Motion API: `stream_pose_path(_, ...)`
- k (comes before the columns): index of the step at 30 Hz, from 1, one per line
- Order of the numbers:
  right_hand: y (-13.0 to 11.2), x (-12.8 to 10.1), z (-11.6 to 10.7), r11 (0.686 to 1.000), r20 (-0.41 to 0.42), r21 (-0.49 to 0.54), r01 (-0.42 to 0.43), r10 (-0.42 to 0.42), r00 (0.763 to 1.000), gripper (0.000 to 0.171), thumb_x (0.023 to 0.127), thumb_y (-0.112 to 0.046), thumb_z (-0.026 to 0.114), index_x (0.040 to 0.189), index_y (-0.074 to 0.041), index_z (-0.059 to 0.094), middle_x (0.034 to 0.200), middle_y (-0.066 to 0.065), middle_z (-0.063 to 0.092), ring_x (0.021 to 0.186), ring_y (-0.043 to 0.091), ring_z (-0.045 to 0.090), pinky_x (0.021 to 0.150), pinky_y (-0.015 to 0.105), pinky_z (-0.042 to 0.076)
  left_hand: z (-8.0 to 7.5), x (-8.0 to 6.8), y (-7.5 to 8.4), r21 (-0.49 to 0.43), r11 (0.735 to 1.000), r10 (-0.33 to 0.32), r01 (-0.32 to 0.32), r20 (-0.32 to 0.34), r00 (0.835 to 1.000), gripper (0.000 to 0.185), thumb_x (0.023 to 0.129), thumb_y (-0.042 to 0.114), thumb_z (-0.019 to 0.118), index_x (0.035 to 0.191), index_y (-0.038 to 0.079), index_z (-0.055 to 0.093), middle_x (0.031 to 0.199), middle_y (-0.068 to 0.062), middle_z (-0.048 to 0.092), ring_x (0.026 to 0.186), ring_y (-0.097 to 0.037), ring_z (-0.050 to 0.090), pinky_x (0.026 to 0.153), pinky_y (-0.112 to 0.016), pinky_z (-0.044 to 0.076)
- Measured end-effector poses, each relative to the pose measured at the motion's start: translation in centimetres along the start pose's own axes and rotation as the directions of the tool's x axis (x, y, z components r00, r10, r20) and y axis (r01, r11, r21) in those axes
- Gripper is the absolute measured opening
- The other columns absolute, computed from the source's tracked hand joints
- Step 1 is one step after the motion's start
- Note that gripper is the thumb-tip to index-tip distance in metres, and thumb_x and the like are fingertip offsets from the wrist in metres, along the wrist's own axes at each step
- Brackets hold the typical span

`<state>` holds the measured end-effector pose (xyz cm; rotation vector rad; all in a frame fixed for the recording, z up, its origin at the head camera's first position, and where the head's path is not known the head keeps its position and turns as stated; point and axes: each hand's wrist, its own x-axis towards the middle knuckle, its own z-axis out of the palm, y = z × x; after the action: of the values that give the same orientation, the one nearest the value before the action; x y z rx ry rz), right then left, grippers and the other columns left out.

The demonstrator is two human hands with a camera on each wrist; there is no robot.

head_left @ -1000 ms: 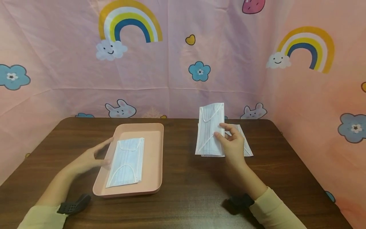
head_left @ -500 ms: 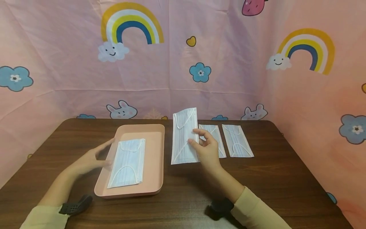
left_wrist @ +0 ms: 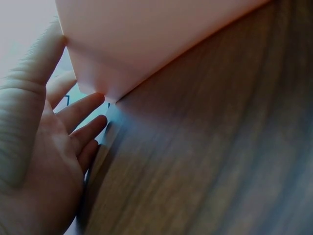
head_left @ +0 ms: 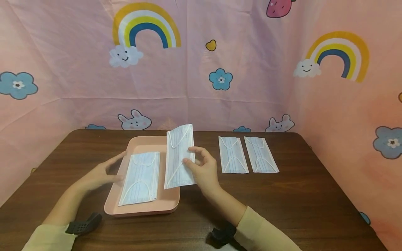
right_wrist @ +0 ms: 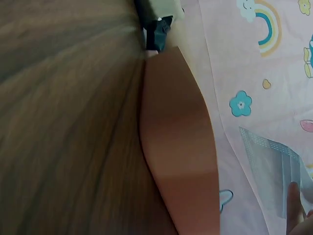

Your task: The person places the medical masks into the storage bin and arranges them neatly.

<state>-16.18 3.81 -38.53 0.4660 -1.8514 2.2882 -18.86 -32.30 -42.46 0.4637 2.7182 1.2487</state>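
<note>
My right hand (head_left: 203, 170) pinches a pale blue pleated face mask (head_left: 179, 157) by its right edge, thumb in front. The mask is held up, overlapping the right side of the pink tray (head_left: 169, 200) in the head view. Inside the tray, toward its left side, lies a small stack of face masks (head_left: 139, 178) with white ear loops. My left hand (head_left: 95, 177) rests against the tray's left rim, thumb and fingers spread; the left wrist view shows the fingertips (left_wrist: 98, 100) at the tray wall. In the right wrist view the held mask (right_wrist: 266, 171) stands beyond the tray's side.
Two more face masks, one (head_left: 233, 155) beside the other (head_left: 261, 154), lie flat on the dark wooden table (head_left: 282, 209) at the back right. A pink patterned cloth (head_left: 257, 69) hangs behind and along the sides. Dark straps circle both wrists.
My right hand has carried the held mask leftward from above the other masks to the tray's right side, uncovering the two on the table. My left hand stays at the rim.
</note>
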Motion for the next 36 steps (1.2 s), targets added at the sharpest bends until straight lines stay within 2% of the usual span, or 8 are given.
stream_pose_path(6, 0.6, -0.2, 2.2, 0.997, 0.005, 0.036, -0.064, 0.064, 0.998, 0.032, 0.083, 0.004, 0.07, 0.114, 0.001, 0.06, 0.115, 0.015, 0.058, 0.082, 0.029, 0.07, 0.063, 0.037, 0.057, 0.0, -0.1, -0.2, -0.025, 0.999, 0.024, -0.024, 0.0, 1.0, 0.092, 0.08, 0.021, 0.075, 0.154, 0.018, 0.021, 0.154, -0.025, 0.017, 0.136, -0.054, 0.008, 0.094, -0.077, 0.013)
stream_pose_path(12, 1.2, -0.1, 4.0, 0.992, -0.016, 0.053, -0.116, 0.117, 0.993, 0.031, 0.083, 0.005, 0.069, 0.112, -0.003, 0.061, 0.116, 0.016, 0.059, 0.083, 0.029, 0.07, 0.065, 0.037, 0.057, 0.1, 0.0, -0.3, -0.045, 0.999, 0.015, -0.015, 0.009, 1.0, 0.091, 0.081, 0.021, 0.074, 0.154, 0.019, 0.02, 0.154, -0.026, 0.015, 0.136, -0.055, 0.007, 0.093, -0.078, 0.013)
stream_pose_path(15, 1.5, 0.0, 5.0, 0.992, -0.038, 0.018, -0.128, 0.128, 0.991, 0.03, 0.082, 0.004, 0.071, 0.11, -0.004, 0.063, 0.114, 0.012, 0.061, 0.076, 0.024, 0.07, 0.064, 0.035, 0.057, 0.2, 0.0, -0.4, -0.044, 0.999, 0.014, -0.014, 0.008, 1.0, 0.091, 0.081, 0.021, 0.074, 0.154, 0.019, 0.02, 0.154, -0.027, 0.016, 0.135, -0.056, 0.008, 0.093, -0.078, 0.014)
stream_pose_path(18, 1.8, 0.1, 5.9, 0.99, -0.067, -0.04, -0.137, 0.134, 0.989, 0.029, 0.08, 0.003, 0.074, 0.106, -0.005, 0.065, 0.101, 0.008, 0.063, 0.067, 0.015, 0.067, 0.062, 0.031, 0.057, 0.2, 0.1, -0.4, -0.04, 0.999, 0.021, -0.02, 0.01, 1.0, 0.091, 0.081, 0.02, 0.074, 0.154, 0.02, 0.02, 0.153, -0.027, 0.017, 0.135, -0.057, 0.009, 0.093, -0.078, 0.015)
stream_pose_path(22, 2.3, 0.5, 7.0, 0.985, -0.075, -0.083, -0.152, 0.146, 0.986, 0.027, 0.079, 0.002, 0.075, 0.103, -0.005, 0.066, 0.089, 0.005, 0.061, 0.059, 0.011, 0.063, 0.058, 0.028, 0.056, 0.2, 0.0, -0.4, -0.031, 0.999, 0.026, -0.026, 0.01, 1.0, 0.092, 0.08, 0.021, 0.074, 0.154, 0.02, 0.02, 0.153, -0.027, 0.017, 0.134, -0.057, 0.01, 0.093, -0.078, 0.015)
stream_pose_path(26, 2.5, 0.8, 8.0, 0.98, -0.066, -0.113, -0.165, 0.159, 0.985, 0.027, 0.079, 0.003, 0.074, 0.103, -0.006, 0.066, 0.094, 0.002, 0.055, 0.058, 0.011, 0.062, 0.057, 0.027, 0.055, 0.1, 0.0, -0.4, -0.022, 1.0, 0.022, -0.022, 0.006, 1.0, 0.092, 0.08, 0.021, 0.075, 0.154, 0.02, 0.02, 0.153, -0.027, 0.018, 0.134, -0.057, 0.011, 0.093, -0.077, 0.016)
stream_pose_path(31, 3.1, 1.3, 9.2, 0.972, -0.065, -0.131, -0.196, 0.189, 0.98, 0.027, 0.077, 0.007, 0.074, 0.1, -0.006, 0.067, 0.092, 0.0, 0.051, 0.055, 0.007, 0.058, 0.055, 0.023, 0.054, 0.0, -0.1, -0.3, -0.01, 1.0, 0.025, -0.025, 0.006, 1.0, 0.092, 0.081, 0.021, 0.074, 0.154, 0.02, 0.02, 0.152, -0.028, 0.018, 0.134, -0.057, 0.012, 0.092, -0.078, 0.018)
stream_pose_path(36, 3.8, 1.6, 10.1, 0.963, -0.091, -0.17, -0.209, 0.195, 0.977, 0.027, 0.075, 0.007, 0.076, 0.097, -0.007, 0.068, 0.089, -0.003, 0.05, 0.052, 0.004, 0.047, 0.053, 0.017, 0.046, 0.0, -0.1, -0.2, 0.0, 1.0, 0.028, -0.028, 0.007, 1.0, 0.091, 0.081, 0.022, 0.074, 0.154, 0.02, 0.02, 0.153, -0.028, 0.018, 0.133, -0.058, 0.012, 0.091, -0.078, 0.019)
